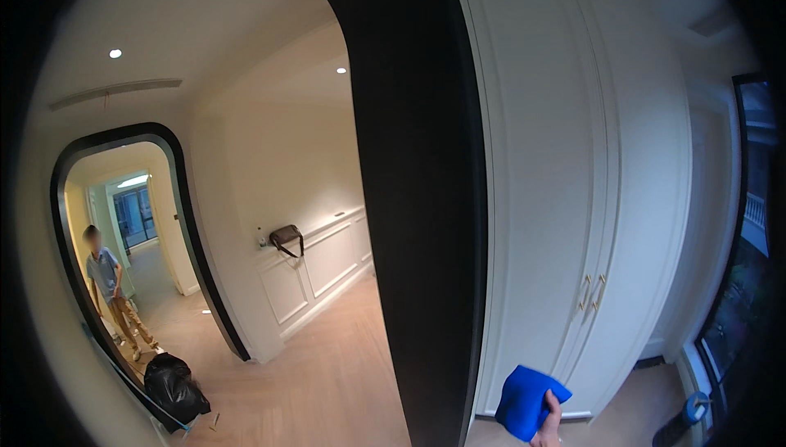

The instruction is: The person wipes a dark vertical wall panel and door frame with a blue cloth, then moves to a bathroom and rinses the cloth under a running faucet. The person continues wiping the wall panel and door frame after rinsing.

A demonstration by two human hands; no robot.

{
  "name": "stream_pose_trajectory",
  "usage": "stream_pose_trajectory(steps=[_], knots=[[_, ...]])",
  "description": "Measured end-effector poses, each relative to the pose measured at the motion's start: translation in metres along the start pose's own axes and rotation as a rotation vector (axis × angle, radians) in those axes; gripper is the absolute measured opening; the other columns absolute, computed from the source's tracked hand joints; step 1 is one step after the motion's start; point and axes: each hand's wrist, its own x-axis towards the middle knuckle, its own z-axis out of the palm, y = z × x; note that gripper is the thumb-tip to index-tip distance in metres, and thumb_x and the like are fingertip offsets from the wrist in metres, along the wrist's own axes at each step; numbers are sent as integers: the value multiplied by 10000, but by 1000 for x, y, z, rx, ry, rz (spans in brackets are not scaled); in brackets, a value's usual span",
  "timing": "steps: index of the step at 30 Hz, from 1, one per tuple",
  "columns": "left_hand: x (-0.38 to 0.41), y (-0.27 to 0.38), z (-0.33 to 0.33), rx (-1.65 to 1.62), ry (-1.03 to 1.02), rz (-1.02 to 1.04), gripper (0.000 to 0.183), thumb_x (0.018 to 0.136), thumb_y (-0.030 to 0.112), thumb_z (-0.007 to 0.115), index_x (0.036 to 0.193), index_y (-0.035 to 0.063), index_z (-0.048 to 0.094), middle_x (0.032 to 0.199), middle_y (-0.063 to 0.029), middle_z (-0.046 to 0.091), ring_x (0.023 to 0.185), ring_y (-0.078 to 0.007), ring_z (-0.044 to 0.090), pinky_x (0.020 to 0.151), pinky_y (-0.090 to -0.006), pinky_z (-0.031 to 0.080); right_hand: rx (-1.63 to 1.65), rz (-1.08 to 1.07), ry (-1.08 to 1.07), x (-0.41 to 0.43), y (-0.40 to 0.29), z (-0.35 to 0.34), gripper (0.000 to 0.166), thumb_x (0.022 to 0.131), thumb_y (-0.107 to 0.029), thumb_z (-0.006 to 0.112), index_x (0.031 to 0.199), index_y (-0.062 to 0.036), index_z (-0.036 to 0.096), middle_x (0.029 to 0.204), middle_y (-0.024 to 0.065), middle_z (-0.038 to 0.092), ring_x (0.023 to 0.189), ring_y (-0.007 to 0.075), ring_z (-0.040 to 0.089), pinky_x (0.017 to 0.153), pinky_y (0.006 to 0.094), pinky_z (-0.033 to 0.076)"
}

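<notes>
My right hand [550,422] comes up from the bottom edge, right of centre. It is shut on a folded blue cloth [525,403], with the thumb over its near side and the other fingers mostly hidden behind it. Just beyond the cloth stands a tall white two-door wardrobe [540,158] with panelled doors. Its slim brass handles [589,292] sit side by side, above and to the right of my hand. My left hand is out of view.
A broad black door frame [417,201] divides the view. Through it, a black plastic bag [174,388] lies on the wood floor [319,379]. A person [109,287] stands beyond a second arch. A brown bag [287,236] rests on a ledge. A dark blue-topped container [681,422] stands lower right.
</notes>
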Motion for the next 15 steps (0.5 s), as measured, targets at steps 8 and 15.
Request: stream_pose_trajectory(steps=[8,15], knots=[[81,-73,41,48,113,93,243,974,261,642,934,23,676,897,-195,715,767,-289,627,647,-398,463,-137,-367,-198,220,-119,159,595,949,-354,765,1426,-55,574,1307,141,684,1164,307,673,1035,458,544],[88,-66,58,278,283,241,343,999,392,652,991,50,628,879,-149,664,796,-256,608,658,-379,455,-751,-1763,-209,310,-198,377,422,941,-176,799,1304,-96,601,1257,97,645,1156,273,636,985,418,515]])
